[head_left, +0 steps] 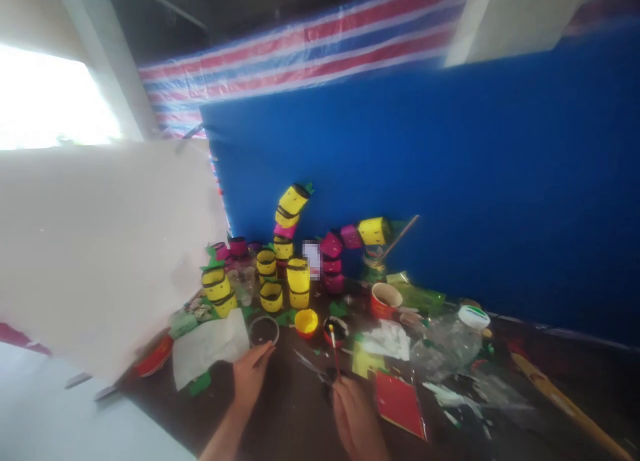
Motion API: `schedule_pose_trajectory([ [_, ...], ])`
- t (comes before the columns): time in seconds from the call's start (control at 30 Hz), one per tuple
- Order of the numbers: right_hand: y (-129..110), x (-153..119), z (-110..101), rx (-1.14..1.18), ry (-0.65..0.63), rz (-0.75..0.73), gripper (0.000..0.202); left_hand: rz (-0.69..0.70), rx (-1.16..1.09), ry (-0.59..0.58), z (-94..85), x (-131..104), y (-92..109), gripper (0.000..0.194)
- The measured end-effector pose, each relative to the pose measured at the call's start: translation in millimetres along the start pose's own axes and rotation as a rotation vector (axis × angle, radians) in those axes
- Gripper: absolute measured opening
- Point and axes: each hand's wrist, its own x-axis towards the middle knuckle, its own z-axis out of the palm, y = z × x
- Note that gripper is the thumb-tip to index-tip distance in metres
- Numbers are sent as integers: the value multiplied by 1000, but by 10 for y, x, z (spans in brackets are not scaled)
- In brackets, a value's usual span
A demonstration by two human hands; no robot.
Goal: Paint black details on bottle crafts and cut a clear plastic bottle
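Note:
My left hand [251, 376] pinches the near edge of a round, grey-rimmed ring or cup [264, 330]; blur hides which it is. In my right hand [356, 408] is a slim red paintbrush [335, 354], its pale tip pointing away from me. That tip overlaps a small red cup [341, 328] with dark contents; I cannot tell whether they touch. Left of it stands a yellow paint cup [306, 322]. Scissors [313, 366] lie between my hands. Beyond them stand several yellow cups with black bands [271, 296] and stacked magenta cups [332, 264].
White paper [213, 344] lies at left, a red sheet in clear wrap [399, 404] at right. Farther right are a red tub [385, 301], a clear plastic jar [453, 338] and a bamboo strip [565, 404]. A blue board [425, 161] stands behind the dark table.

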Motion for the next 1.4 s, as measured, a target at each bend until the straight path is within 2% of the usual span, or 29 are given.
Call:
schedule_pose_trajectory([
  [0.2, -47, -17, -42, 20, -41, -24, 28, -29, -30, -79, 1, -7, -30, 27],
  [0.3, -149, 76, -191, 67, -10, 77, 30, -47, -40, -86, -38, 32, 0, 29],
  [0.4, -173, 266, -475, 159, 18, 351, 24, -22, -53, -49, -63, 92, 58, 25],
  [0.43, -148, 343, -600, 176, 45, 413, 21, -25, -53, -35, -68, 110, 81, 23],
  [0.53, -4, 564, -1010, 195, -1, 622, 23, -50, -86, -29, -71, 135, 132, 22],
  [0.57, 46, 619, -1139, 188, 24, 675, 26, -55, -99, -30, -70, 130, 137, 23],
  [0.67, 125, 700, -1431, 201, 48, 734, 28, -60, -113, -52, -61, 88, 103, 25],
  [0.77, 109, 679, -1565, 282, 67, 770, 34, -72, -128, -118, -45, 39, 33, 26],
  [0.87, 108, 656, -1604, 272, 148, 799, 36, -87, -138, -171, -35, 19, -20, 29],
  [0.97, 187, 734, -1609, 168, 154, 822, 31, -98, -150, -200, -36, 25, -22, 27],
  [1.07, 323, 932, -1578, 125, 119, 833, 28, -98, -203, -199, -40, 44, 18, 24],
  [1.2, 500, 1276, -1447, 77, 78, 831, 20, -104, -265, -199, -43, 75, 84, 30],
  [1.4, 678, 1664, -1247, 15, 23, 862, 25, -65, -262, -226, -53, 89, 109, 35],
])
